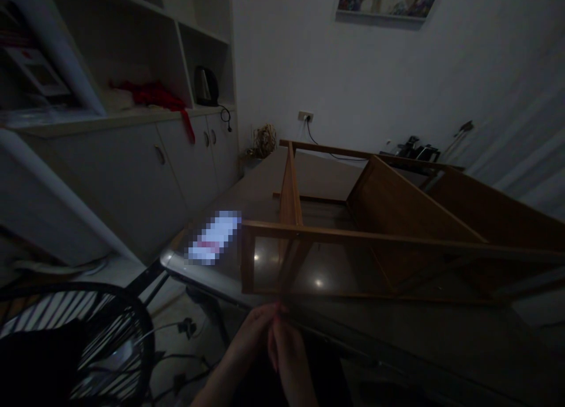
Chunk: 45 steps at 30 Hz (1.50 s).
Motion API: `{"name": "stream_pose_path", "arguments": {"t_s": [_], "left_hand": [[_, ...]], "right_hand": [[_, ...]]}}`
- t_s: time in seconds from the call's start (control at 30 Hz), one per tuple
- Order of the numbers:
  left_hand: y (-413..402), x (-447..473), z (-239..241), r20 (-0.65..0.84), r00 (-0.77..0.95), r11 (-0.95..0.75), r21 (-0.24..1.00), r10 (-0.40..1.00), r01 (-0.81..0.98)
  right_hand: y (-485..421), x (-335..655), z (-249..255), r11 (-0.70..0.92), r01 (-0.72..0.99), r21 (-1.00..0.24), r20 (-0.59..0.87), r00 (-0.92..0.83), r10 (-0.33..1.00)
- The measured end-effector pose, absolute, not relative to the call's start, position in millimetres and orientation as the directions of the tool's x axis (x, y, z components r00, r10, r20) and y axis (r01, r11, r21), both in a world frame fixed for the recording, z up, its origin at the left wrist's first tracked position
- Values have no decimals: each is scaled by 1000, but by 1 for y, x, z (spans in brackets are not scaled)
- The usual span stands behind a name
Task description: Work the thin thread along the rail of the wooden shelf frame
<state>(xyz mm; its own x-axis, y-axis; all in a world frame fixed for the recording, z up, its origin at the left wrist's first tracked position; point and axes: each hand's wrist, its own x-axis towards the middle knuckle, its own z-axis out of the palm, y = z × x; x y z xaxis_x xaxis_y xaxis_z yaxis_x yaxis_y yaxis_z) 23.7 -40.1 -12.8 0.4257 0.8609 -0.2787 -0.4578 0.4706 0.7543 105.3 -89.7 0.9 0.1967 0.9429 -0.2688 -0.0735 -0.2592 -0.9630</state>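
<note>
Close together at the near edge of the table [229,271], my left hand [260,320] and my right hand [286,336] meet at the fingertips. Both look closed, with the fingers drawn in. Whatever may be between them is too dark and small to make out. Just beyond them a brown wooden shelf frame [379,235] lies on its side across the tabletop, its panels standing up. To the left of the frame, a lit phone-like screen [214,237], blurred into blocks, lies near the table's corner.
A black slatted chair [148,336] stands at lower left, with cables and plugs [188,327] on the floor beside it. White cabinets [119,159] line the left, holding a kettle [206,86] and red cloth [154,93]. A wall socket [305,116] has a plugged-in cord.
</note>
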Motion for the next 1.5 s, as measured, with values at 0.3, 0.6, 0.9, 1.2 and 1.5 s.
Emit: {"name": "stream_pose_path", "arguments": {"t_s": [0.3,0.6,0.9,1.2,1.5], "left_hand": [[-33,18,-15,-326,437,493,796,838,-351],[-30,15,-17,-309,410,456,826,858,-330],[-29,11,-13,-338,498,548,750,798,-369],[-23,8,-14,-280,472,404,896,836,-186],[-16,0,-4,-202,496,218,976,845,25]], "right_hand": [[-85,115,14,-257,-65,-964,-256,-16,967],[-82,118,17,-297,-104,-949,-297,-13,955],[-84,117,15,-341,-167,-925,-348,14,938],[-85,115,6,-340,-245,-908,-358,34,933],[-75,109,-17,-313,-126,-941,-311,-35,950]]}}
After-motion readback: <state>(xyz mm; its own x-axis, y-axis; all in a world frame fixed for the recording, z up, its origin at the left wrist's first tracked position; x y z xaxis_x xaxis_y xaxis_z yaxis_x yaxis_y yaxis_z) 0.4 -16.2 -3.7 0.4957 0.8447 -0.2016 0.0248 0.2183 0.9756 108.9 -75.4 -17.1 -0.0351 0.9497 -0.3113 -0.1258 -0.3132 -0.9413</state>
